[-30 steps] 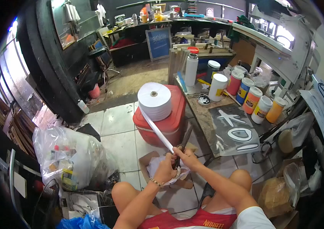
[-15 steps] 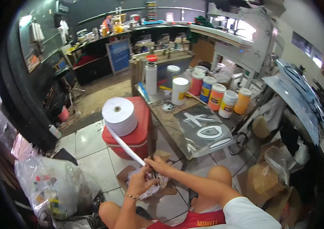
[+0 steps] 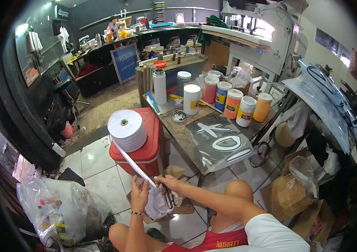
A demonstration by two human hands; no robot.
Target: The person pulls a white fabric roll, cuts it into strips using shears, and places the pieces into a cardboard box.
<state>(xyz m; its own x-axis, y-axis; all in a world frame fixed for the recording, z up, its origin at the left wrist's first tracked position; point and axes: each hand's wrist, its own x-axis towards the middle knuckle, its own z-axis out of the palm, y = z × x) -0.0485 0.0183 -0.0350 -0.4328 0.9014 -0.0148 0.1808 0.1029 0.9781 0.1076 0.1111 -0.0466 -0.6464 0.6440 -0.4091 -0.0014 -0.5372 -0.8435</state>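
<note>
A large roll of white ribbon-like strip (image 3: 127,130) sits on a red cooler box (image 3: 155,138). From it a white strip (image 3: 134,164) runs down taut toward my hands. My right hand (image 3: 168,182) is closed around dark metal scissors (image 3: 169,199), whose handle loops hang below the fingers; it is at the strip's lower end. Beside the strip, my left hand (image 3: 139,195) is raised with fingers stretched upward and thumb apart, close to the strip's edge. Beneath both hands, a heap of white material (image 3: 156,206) lies in an open cardboard box (image 3: 182,208).
On the low table to the right stand several paint tubs (image 3: 233,104), a white bottle (image 3: 159,87) and a dark sheet with white lettering (image 3: 220,140). A clear plastic bag (image 3: 52,206) lies at left. A wrapped brown bundle (image 3: 292,194) is at right.
My left hand has moved left, away from my right hand, and its fingers have spread. The scissors' loops now show more plainly below my right hand. The view has shifted slightly.
</note>
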